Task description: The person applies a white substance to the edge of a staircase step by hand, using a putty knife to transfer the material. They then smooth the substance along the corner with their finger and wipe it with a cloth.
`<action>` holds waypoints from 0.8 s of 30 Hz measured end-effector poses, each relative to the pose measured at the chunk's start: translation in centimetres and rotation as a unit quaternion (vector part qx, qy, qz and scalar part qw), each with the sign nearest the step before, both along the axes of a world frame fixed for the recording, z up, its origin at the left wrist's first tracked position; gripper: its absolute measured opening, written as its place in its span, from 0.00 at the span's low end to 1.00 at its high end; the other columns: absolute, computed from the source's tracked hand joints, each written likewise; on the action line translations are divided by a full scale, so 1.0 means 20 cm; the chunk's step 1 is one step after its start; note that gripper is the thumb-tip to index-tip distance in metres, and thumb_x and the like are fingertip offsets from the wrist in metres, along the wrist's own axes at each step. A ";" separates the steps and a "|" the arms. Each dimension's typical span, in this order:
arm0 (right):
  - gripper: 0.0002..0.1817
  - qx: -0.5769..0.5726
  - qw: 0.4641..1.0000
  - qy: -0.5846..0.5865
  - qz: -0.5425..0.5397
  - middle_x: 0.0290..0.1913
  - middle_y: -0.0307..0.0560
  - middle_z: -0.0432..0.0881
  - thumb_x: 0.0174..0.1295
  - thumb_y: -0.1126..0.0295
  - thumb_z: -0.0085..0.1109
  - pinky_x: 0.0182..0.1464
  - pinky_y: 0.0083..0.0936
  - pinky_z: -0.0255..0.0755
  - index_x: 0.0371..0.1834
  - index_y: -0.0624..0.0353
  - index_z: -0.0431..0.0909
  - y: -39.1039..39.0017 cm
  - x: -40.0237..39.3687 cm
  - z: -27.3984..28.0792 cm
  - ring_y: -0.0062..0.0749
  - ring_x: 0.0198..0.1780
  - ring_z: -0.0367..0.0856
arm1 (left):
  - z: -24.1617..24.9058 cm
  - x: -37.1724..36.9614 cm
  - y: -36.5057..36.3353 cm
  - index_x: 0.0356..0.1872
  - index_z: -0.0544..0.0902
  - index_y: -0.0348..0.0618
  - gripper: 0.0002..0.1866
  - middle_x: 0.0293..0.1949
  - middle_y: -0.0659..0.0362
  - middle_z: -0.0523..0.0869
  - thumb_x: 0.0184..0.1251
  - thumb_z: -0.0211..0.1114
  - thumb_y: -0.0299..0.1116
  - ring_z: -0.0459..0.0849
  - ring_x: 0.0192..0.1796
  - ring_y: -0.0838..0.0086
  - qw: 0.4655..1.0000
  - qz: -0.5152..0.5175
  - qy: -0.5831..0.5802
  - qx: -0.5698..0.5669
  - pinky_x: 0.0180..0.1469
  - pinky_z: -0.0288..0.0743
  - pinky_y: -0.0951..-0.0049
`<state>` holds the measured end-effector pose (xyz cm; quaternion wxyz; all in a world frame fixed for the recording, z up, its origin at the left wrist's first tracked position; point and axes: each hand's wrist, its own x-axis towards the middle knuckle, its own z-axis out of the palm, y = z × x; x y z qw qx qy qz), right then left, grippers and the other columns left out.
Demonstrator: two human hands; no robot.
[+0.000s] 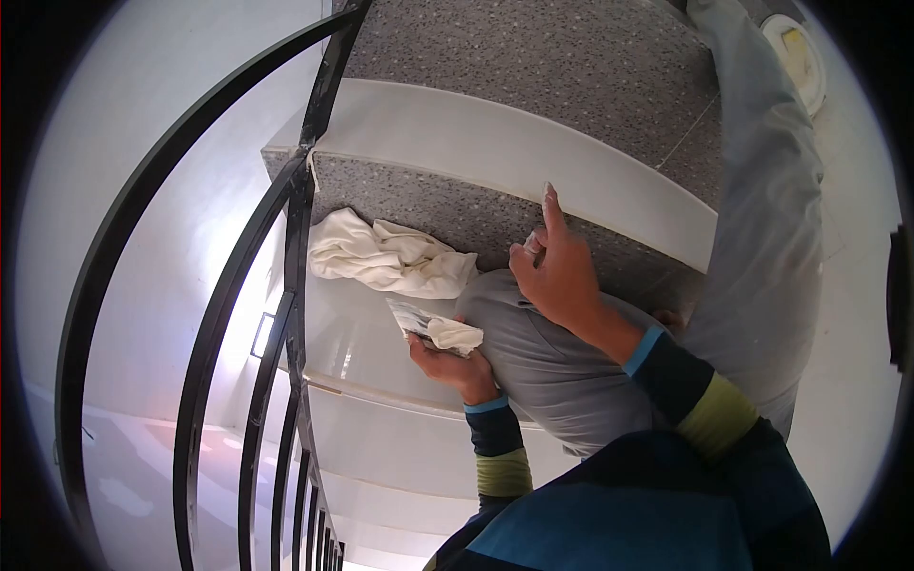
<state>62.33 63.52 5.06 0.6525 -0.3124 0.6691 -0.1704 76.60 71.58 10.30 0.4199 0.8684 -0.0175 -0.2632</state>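
In the head view my left hand (452, 366) is closed around a flat, thin-edged plate (409, 319) that looks like a scraper; its grip end is hidden in the palm. A lump of white paste (455, 335) sits on it. My right hand (562, 266) is raised over my bent knee, apart from the plate. Its index finger points out with white paste on the tip, and the other fingers are partly curled. More white smears show near the thumb. Beyond my left hand a crumpled cream cloth (386, 252) lies on the step.
A black metal railing (295, 219) runs along the left side of the stairs. Grey speckled treads (533, 67) have pale risers (514, 143). At the upper right, by the wall, stands a round white container (795, 62) with something yellowish in it.
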 end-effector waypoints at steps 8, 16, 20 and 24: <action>0.40 0.034 0.997 -0.055 -0.050 0.15 0.42 0.73 0.50 0.72 0.54 0.24 0.27 0.70 0.66 0.75 0.49 -0.02 0.08 -0.03 0.30 0.16 0.74 | 0.00 0.01 0.01 0.58 0.65 0.41 0.27 0.48 0.54 0.74 0.67 0.42 0.51 0.77 0.45 0.66 1.000 0.000 -0.006 0.007 0.41 0.77 0.62; 0.39 -0.020 0.971 -0.227 0.072 0.17 0.47 0.76 0.49 0.72 0.53 0.27 0.31 0.71 0.69 0.63 0.52 -0.10 0.09 -0.05 0.35 0.19 0.76 | -0.01 0.01 0.00 0.57 0.65 0.40 0.26 0.46 0.54 0.74 0.67 0.41 0.50 0.78 0.42 0.66 1.000 0.017 0.000 -0.007 0.39 0.77 0.63; 0.38 -0.067 0.985 -0.156 0.043 0.17 0.49 0.76 0.51 0.73 0.52 0.26 0.32 0.71 0.69 0.61 0.53 -0.12 0.12 -0.04 0.37 0.19 0.77 | 0.01 0.01 0.01 0.58 0.65 0.39 0.26 0.48 0.53 0.74 0.68 0.41 0.49 0.78 0.44 0.66 1.000 0.005 0.012 0.013 0.39 0.77 0.62; 0.35 -0.057 0.965 0.060 0.249 0.17 0.52 0.76 0.52 0.75 0.53 0.24 0.34 0.70 0.67 0.60 0.56 -0.21 0.16 -0.06 0.40 0.19 0.77 | 0.01 0.02 0.00 0.57 0.66 0.37 0.25 0.49 0.53 0.75 0.69 0.41 0.46 0.78 0.46 0.66 1.000 0.001 0.007 0.010 0.43 0.77 0.63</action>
